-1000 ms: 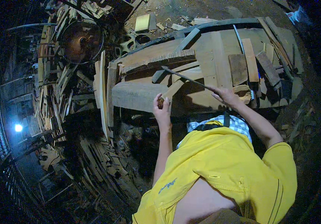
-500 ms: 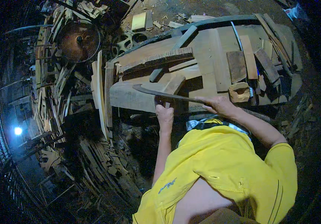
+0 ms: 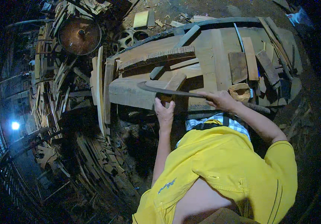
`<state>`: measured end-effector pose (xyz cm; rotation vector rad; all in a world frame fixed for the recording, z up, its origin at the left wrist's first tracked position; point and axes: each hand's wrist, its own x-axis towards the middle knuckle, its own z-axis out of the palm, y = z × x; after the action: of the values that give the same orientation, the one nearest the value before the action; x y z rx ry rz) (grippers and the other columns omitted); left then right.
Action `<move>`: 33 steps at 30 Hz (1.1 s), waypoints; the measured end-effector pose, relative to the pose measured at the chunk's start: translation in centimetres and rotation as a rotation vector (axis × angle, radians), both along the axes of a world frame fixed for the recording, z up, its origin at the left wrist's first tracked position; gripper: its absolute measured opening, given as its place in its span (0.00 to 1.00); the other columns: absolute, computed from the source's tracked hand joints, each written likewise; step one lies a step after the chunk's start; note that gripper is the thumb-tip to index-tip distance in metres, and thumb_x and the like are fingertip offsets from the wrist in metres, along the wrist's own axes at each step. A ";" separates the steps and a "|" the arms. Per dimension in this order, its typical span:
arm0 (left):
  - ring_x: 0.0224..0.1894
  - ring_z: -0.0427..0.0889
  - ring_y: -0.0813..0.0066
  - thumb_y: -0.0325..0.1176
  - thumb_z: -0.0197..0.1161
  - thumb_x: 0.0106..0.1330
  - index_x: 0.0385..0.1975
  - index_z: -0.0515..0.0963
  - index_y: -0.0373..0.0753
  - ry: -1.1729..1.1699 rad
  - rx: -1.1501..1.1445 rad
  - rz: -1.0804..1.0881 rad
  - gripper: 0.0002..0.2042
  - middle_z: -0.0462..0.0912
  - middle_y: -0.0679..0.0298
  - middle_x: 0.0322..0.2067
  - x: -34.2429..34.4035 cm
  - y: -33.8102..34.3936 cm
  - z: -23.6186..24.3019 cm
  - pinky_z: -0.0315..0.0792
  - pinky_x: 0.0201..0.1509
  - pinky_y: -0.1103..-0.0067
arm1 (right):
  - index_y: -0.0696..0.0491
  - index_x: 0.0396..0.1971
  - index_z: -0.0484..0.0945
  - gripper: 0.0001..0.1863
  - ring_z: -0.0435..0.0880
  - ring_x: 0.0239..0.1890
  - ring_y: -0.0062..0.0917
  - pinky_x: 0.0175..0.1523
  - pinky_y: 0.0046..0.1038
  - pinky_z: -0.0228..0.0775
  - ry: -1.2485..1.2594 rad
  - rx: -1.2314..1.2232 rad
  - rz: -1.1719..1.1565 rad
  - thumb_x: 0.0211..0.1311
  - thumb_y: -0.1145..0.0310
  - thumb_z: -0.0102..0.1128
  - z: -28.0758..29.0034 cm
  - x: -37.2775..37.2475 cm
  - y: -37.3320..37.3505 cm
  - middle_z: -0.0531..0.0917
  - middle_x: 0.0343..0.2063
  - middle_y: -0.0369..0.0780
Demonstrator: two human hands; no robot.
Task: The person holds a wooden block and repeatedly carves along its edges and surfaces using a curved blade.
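My right hand (image 3: 220,100) is closed round a long curved-blade knife (image 3: 171,92), hooked at its tip. The blade points left across a small wooden block (image 3: 176,82), and the handle runs back past my wrist to the right. Below the blade, my left hand (image 3: 164,111) grips the near end of that block, thumb and fingers on either side. The block leans at the near edge of the workbench, beside a thick timber beam (image 3: 127,89). Whether the blade touches the block cannot be told. Near my right hand sits a rough wood block with a hollow (image 3: 239,92).
On the workbench (image 3: 205,44) lie a rough-edged plank (image 3: 156,59), a dark flat board (image 3: 237,67) and several offcuts. A round rusty pan-like disc (image 3: 79,36) stands far left, among piles of wood strips (image 3: 56,93). Upright boards (image 3: 100,93) stand left of the bench.
The knife and my right hand have shifted slightly right. My left thumb and fingers now look more spread around the block. The whole view has shifted a little.
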<state>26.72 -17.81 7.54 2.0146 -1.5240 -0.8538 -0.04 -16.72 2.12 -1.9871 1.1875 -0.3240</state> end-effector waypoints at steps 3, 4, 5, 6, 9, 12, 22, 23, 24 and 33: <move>0.48 0.73 0.64 0.30 0.64 0.55 0.58 0.58 0.33 0.393 -0.044 0.063 0.31 0.74 0.49 0.44 -0.2 0.4 0.1 0.67 0.52 0.71 | 0.30 0.59 0.61 0.23 0.81 0.31 0.44 0.36 0.44 0.73 0.052 0.166 -0.085 0.63 0.55 0.49 -1.9 -0.4 -2.5 0.80 0.33 0.46; 0.48 0.73 0.64 0.30 0.64 0.55 0.58 0.58 0.33 0.376 -0.062 0.071 0.31 0.74 0.49 0.44 -0.3 0.5 0.1 0.67 0.52 0.71 | 0.30 0.59 0.61 0.23 0.81 0.31 0.44 0.36 0.44 0.73 -0.021 0.106 -0.092 0.63 0.55 0.49 -2.3 -0.7 -2.8 0.80 0.33 0.46; 0.48 0.73 0.65 0.30 0.64 0.55 0.58 0.57 0.33 0.335 -0.049 0.058 0.31 0.73 0.49 0.45 -0.4 0.5 0.1 0.67 0.53 0.72 | 0.31 0.59 0.61 0.23 0.80 0.30 0.45 0.36 0.44 0.73 -0.104 0.069 -0.113 0.63 0.56 0.49 -2.6 -1.0 -3.0 0.80 0.32 0.47; 0.49 0.73 0.66 0.30 0.64 0.56 0.59 0.57 0.33 0.313 -0.035 0.058 0.31 0.73 0.50 0.45 -0.4 0.4 0.2 0.66 0.54 0.72 | 0.32 0.59 0.61 0.23 0.80 0.30 0.45 0.36 0.45 0.73 -0.117 0.087 -0.148 0.63 0.57 0.49 -2.7 -1.1 -2.9 0.80 0.31 0.48; 0.49 0.73 0.64 0.30 0.63 0.56 0.59 0.57 0.33 0.199 -0.050 -0.004 0.31 0.71 0.50 0.48 -0.4 0.2 0.0 0.67 0.53 0.74 | 0.33 0.59 0.61 0.24 0.80 0.29 0.46 0.36 0.45 0.73 -0.099 0.049 -0.057 0.63 0.57 0.50 -2.2 -1.2 -2.0 0.81 0.30 0.48; 0.49 0.73 0.64 0.30 0.63 0.57 0.59 0.57 0.33 0.286 -0.081 0.020 0.31 0.71 0.50 0.48 -0.1 0.2 -0.2 0.67 0.52 0.74 | 0.30 0.59 0.60 0.25 0.80 0.28 0.45 0.34 0.44 0.74 0.046 0.056 0.023 0.62 0.55 0.50 -1.6 -0.8 -1.7 0.81 0.27 0.47; 0.46 0.75 0.66 0.30 0.63 0.57 0.60 0.56 0.35 0.277 -0.102 0.035 0.32 0.73 0.51 0.46 0.0 0.6 0.6 0.68 0.50 0.76 | 0.33 0.58 0.62 0.24 0.79 0.25 0.44 0.31 0.43 0.73 0.061 -0.029 -0.023 0.62 0.56 0.51 -3.8 -0.7 -3.8 0.81 0.26 0.46; 0.45 0.75 0.67 0.29 0.63 0.58 0.60 0.56 0.35 0.325 -0.112 0.041 0.31 0.73 0.51 0.46 -0.2 0.7 0.8 0.68 0.50 0.76 | 0.33 0.59 0.61 0.24 0.79 0.25 0.43 0.31 0.43 0.73 0.095 -0.038 -0.027 0.62 0.56 0.51 -3.8 -0.6 -3.5 0.81 0.26 0.46; 0.45 0.75 0.68 0.28 0.62 0.58 0.61 0.56 0.36 0.373 -0.121 0.046 0.31 0.73 0.52 0.46 -0.4 0.7 1.0 0.68 0.50 0.77 | 0.33 0.59 0.61 0.25 0.80 0.25 0.43 0.31 0.43 0.73 0.116 -0.055 -0.030 0.61 0.57 0.51 -3.7 -0.5 -3.3 0.81 0.26 0.46; 0.43 0.76 0.69 0.27 0.62 0.58 0.60 0.57 0.36 0.290 -0.114 0.052 0.30 0.74 0.52 0.45 -1.4 0.6 1.4 0.70 0.46 0.78 | 0.29 0.60 0.58 0.27 0.80 0.24 0.42 0.29 0.42 0.73 0.006 -0.134 0.014 0.61 0.55 0.51 -2.6 -0.3 -2.1 0.79 0.21 0.45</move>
<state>25.29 -17.26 8.93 1.7537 -1.3219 -0.9676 -0.39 -18.82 -0.49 -2.1119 1.1825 -0.3996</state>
